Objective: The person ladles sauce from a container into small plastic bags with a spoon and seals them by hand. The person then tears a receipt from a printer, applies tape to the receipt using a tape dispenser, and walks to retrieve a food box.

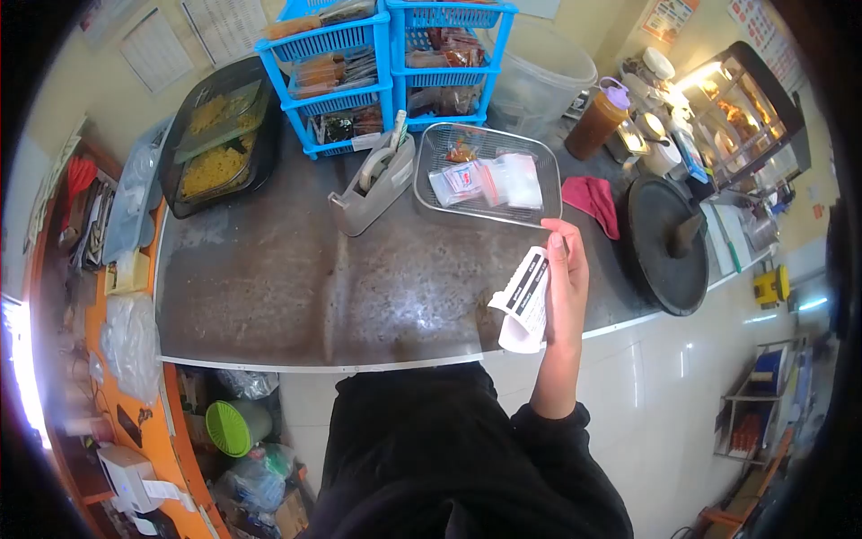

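My right hand (pixel 566 292) is closed on a curled paper receipt (pixel 523 310) with black printed bands, held above the front edge of the dark table. The thumb presses the paper while the index finger reaches toward a wire mesh tray (pixel 434 212). Inside that tray lie small clear plastic packets (pixel 518 180) and a little bag of something orange-brown (pixel 462 150). Left of it stands a grey tape dispenser (pixel 370 193) with a pen-like stick in it. My left hand is out of view.
Blue stacked baskets (pixel 392 72) of bagged food stand at the back. A black tray (pixel 184 202) of yellow food sits left. At right are a red cloth (pixel 591 202), a stone mortar (pixel 651 260), a sauce bottle (pixel 597 121) and a lit glass food case (pixel 741 112).
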Motion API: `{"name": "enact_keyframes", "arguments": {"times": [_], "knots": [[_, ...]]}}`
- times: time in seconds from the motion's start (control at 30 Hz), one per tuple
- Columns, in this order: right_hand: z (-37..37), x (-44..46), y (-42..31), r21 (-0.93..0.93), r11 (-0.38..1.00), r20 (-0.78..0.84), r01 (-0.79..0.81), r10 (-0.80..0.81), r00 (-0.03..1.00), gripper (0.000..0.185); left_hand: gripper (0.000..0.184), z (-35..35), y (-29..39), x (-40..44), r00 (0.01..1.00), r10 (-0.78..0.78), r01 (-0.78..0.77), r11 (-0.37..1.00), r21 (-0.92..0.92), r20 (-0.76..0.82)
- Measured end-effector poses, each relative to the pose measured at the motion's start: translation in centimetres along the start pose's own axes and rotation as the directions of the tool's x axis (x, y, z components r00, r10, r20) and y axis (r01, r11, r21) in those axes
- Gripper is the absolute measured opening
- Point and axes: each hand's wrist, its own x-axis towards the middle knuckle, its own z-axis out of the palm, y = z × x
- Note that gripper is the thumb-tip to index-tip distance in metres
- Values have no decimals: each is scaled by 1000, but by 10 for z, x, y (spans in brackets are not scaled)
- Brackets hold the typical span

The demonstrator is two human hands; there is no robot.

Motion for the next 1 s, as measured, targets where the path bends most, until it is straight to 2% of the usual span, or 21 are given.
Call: {"name": "enact_keyframes", "arguments": {"times": [0.23,0.6,1.0], "knots": [[1,-21,-3,25,1000,6,-6,6,1000,26,21,-17,-4,6,1000,5,-6,999,52,29],[-8,-27,4,-35,997,-52,-65,63,997,26,21,-41,-3,5,999,8,-14,994,111,53],[17,-10,3,-40,998,96,-38,42,994,25,21,-46,5,10,999,-2,-3,995,97,53]]}}
